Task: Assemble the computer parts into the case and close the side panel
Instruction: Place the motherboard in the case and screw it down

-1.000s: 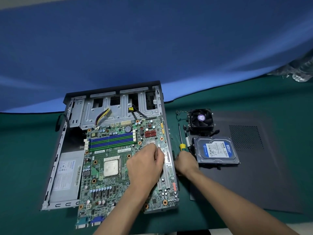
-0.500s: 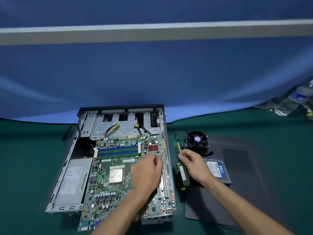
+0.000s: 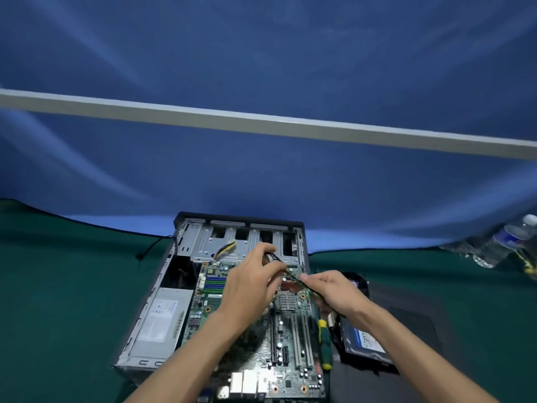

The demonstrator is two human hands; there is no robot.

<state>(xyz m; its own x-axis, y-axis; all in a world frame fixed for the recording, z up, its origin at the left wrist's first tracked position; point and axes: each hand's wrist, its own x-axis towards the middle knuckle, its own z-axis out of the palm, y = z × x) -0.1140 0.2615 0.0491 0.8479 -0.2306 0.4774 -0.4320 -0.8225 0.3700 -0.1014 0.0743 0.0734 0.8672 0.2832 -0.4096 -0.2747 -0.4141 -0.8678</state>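
Note:
The open computer case (image 3: pixel 186 225) lies on the green table with the motherboard (image 3: pixel 290 353) inside it. A green RAM stick (image 3: pixel 294 277) hangs slantwise above the board's far right part. My right hand (image 3: pixel 334 292) grips its near end. My left hand (image 3: pixel 252 280) pinches its far end with curled fingers. The blue and green RAM slots (image 3: pixel 216 283) show just left of my left hand. The dark side panel (image 3: pixel 412 330) lies flat to the right of the case.
A screwdriver (image 3: pixel 324 344) with a green and yellow handle lies along the case's right edge. A hard drive (image 3: pixel 366 341) rests on the side panel; a cooler fan (image 3: pixel 359 282) is half hidden behind my right hand. The power supply (image 3: pixel 159 315) fills the case's left. Water bottles (image 3: pixel 499 245) lie far right.
My right hand lifted the RAM stick from beside the case and carried it over the motherboard. My left hand rose off the board and took its other end. The view tilted upward.

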